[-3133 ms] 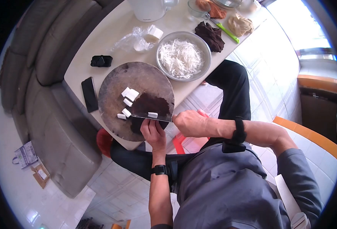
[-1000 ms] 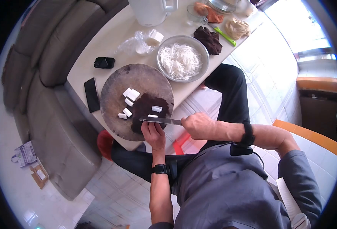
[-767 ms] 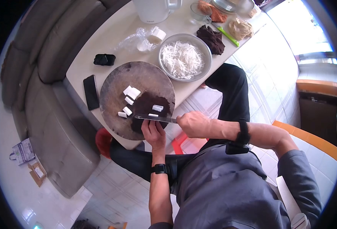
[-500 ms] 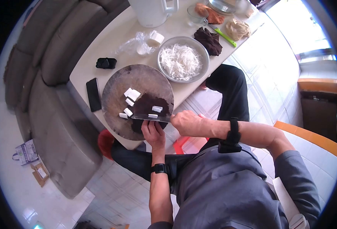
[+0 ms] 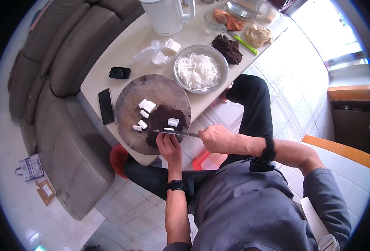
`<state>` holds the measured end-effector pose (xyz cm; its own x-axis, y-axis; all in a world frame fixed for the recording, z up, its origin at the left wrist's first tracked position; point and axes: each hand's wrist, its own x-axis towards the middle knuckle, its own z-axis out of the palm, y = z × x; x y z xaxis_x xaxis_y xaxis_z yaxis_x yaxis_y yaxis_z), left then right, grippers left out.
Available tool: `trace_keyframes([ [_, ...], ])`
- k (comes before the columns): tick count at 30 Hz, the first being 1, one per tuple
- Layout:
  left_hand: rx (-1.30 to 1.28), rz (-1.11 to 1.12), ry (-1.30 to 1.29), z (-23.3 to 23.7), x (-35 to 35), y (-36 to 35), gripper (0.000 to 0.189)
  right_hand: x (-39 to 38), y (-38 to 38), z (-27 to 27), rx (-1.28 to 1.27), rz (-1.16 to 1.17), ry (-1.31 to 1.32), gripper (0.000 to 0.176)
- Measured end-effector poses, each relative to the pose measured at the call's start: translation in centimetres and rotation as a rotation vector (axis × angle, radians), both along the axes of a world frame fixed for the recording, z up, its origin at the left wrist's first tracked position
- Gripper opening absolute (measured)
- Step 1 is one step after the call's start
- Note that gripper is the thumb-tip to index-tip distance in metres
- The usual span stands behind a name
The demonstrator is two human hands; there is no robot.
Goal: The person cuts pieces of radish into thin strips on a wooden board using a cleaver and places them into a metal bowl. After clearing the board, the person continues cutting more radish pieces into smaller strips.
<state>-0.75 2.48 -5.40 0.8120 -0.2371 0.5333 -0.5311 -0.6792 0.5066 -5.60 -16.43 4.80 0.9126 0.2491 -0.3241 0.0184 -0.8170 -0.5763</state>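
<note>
My right hand (image 5: 217, 138) is wrapped around the handle of a knife (image 5: 181, 133), whose thin blade reaches left over the round chopping board (image 5: 130, 94). Against the near side of the blade, my left hand (image 5: 169, 148) has its fingers bent and pressed together; what lies under the fingertips is hidden. A small white piece (image 5: 168, 129) shows just beyond the blade, and white sticks (image 5: 173, 122) lie slightly farther off. Several white blocks (image 5: 147, 105) rest on the board's left half. Dark wetness stains the board's right half.
A metal bowl (image 5: 225, 77) of white shreds stands beyond the board. Around it are plastic wrap (image 5: 145, 54), a white pitcher (image 5: 162, 19), a dark cloth (image 5: 227, 49) and a green-handled tool (image 5: 246, 44). A phone (image 5: 106, 106) and a black item (image 5: 120, 72) lie left.
My right hand has drawn the knife to the right, and the blade now appears more edge-on. My left hand stays at nearly the same place on the board. The whole view has shifted slightly.
</note>
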Motion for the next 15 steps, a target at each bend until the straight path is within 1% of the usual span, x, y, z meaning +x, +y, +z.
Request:
trace_keyframes([
  [2,0.008,0.001,0.007,-0.2,0.0,0.2,0.010,-0.2,-0.1,-0.5,-0.017,0.071,-0.024,0.014],
  [4,0.025,-0.017,0.017,-0.2,-0.1,0.3,0.014,0.0,0.1,0.1,-0.032,0.064,0.004,0.015],
  [9,0.025,-0.010,0.027,-0.6,-0.1,0.4,0.015,0.7,-0.1,0.7,-0.046,0.072,0.050,0.017],
  [11,0.029,-0.005,0.039,-0.9,-0.2,0.5,0.016,1.0,0.0,0.9,0.010,0.073,0.030,0.016],
  [14,0.030,0.000,0.047,-0.7,-0.1,0.5,0.017,2.0,0.8,-0.4,0.046,0.093,0.012,0.015],
  [15,0.023,0.003,0.035,-0.5,0.0,0.4,0.014,2.4,1.0,-0.4,0.049,0.095,0.016,0.015],
])
